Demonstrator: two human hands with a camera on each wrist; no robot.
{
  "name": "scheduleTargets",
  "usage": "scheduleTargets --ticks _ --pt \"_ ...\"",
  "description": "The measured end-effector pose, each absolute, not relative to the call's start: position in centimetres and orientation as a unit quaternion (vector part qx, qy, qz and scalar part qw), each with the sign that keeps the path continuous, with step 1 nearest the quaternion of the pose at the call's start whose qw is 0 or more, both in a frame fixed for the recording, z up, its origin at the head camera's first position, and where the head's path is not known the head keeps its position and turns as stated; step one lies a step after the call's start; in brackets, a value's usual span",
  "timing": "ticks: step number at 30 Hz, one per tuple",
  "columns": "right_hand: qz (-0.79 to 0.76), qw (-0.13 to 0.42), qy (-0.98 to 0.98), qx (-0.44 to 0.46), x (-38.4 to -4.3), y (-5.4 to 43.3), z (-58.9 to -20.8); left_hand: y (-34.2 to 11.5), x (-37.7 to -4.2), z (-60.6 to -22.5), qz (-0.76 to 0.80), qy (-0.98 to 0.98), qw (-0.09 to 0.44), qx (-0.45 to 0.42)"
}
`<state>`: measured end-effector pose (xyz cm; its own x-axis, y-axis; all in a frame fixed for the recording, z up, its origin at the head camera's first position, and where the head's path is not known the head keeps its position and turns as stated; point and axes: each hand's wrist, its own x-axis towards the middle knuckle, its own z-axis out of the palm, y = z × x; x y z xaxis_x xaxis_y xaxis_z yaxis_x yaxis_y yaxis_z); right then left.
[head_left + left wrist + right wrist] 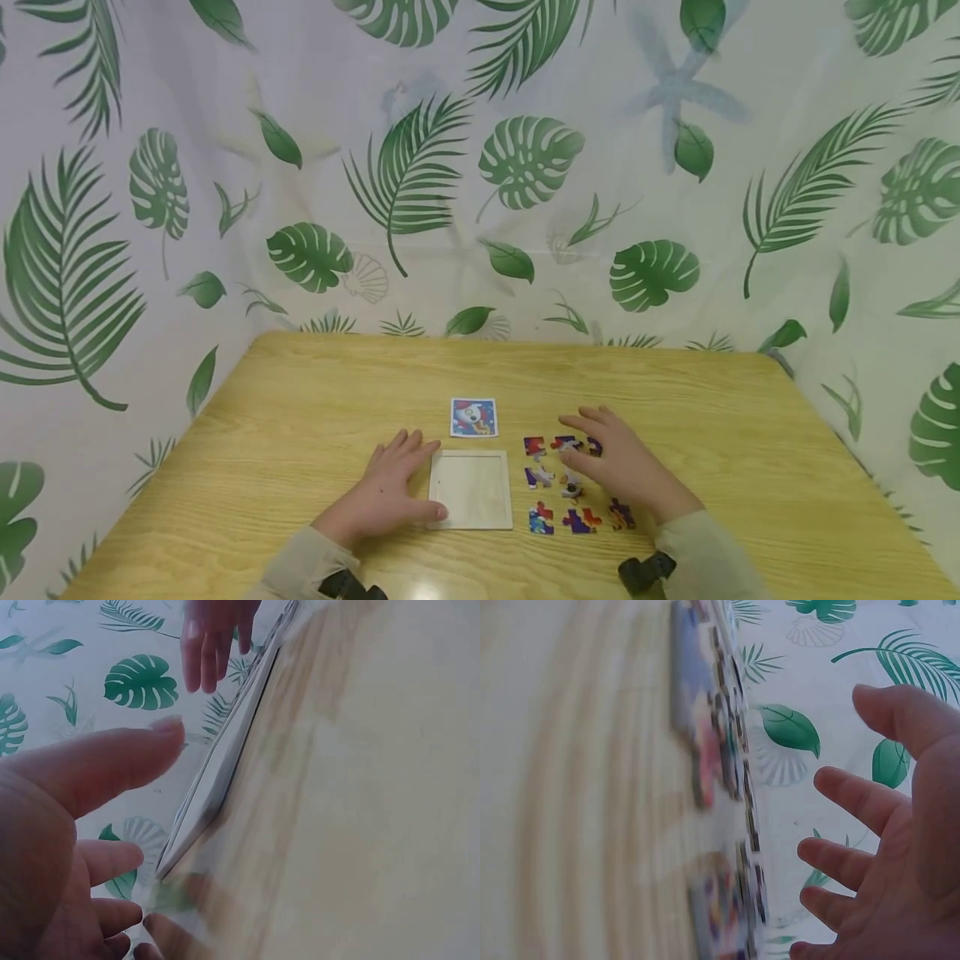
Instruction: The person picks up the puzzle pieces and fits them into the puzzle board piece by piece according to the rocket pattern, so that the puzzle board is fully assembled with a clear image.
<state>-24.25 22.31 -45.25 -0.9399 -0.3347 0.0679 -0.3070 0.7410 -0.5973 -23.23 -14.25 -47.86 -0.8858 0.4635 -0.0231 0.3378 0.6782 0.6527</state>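
Observation:
A square wooden puzzle tray [471, 492] with a raised rim lies on the table, its inside bare. My left hand [393, 487] is spread at the tray's left side, thumb over the lower left corner and fingers by the upper left one. In the left wrist view the tray's white edge [217, 765] shows beside that thumb. My right hand [626, 462] hovers with spread fingers above several loose jigsaw pieces [542, 518], hiding part of them. The right wrist view shows its fingers apart, with nothing in them, beside the jigsaw pieces [720, 911].
Behind the tray lies a small picture card [474, 417] with a rocket-like figure on blue. The wooden table [337, 392] reaches back to a leaf-printed curtain [450, 208]. Dark straps [647, 572] sit on both sleeves.

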Motion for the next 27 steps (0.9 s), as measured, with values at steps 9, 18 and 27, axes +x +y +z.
scheduleTargets --ticks 9,18,27 --pt "-0.336 0.062 0.928 -0.151 -25.9 21.1 -46.3 -14.5 -23.5 -47.9 0.296 0.913 0.11 0.258" --pt "-0.321 0.049 0.934 -0.146 -26.5 20.7 -46.6 -14.4 -23.5 -47.7 0.281 0.912 0.104 0.279" --pt "-0.282 0.042 0.943 -0.174 -27.0 20.3 -47.3 -14.5 -23.2 -47.9 0.264 0.922 0.097 0.266"
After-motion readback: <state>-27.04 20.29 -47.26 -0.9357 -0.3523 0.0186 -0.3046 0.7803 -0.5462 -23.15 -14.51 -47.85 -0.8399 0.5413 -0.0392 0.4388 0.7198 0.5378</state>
